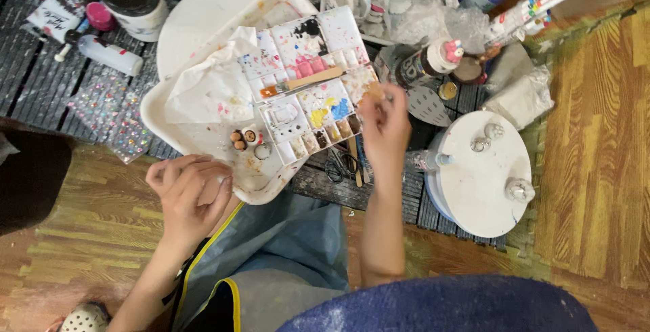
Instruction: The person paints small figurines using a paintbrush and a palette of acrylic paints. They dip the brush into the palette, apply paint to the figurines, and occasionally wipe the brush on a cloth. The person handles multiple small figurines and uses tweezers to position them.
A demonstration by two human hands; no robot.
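Left hand (191,196): nearest the camera, resting at the near edge of the white tray (157,105). The fingers are curled inward and loosely bunched, the thumb tucked against them. Whether something small sits inside the curl, I cannot tell.

Right hand (384,125): farther out, raised over the near right corner of the paint palette (313,81). The fingertips are pressed together as if pinching something thin; what is pinched is too small to make out.

Paint palette: a white hinged plastic box of small wells, lying open on the tray, its right part reaching past the tray's right edge. It looks light and stiff, likely slick where paint is wet, and easy to tip. The bare outer rims seem the safest hold, with both hands keeping it level.

Brush (305,81): flat, with a wooden handle, lying across the middle of the palette. Light and rigid; best taken by the handle, away from the bristles.

Figurines (245,139): a few tiny painted pieces near the tray's near edge, between the two hands. Probably fragile; a gentle fingertip grip suits them.

Tissue (210,85): crumpled and paint-flecked, at the tray's left side. Soft and limp.

Round stand (474,183): white, right of the tray, carrying small pale pieces.
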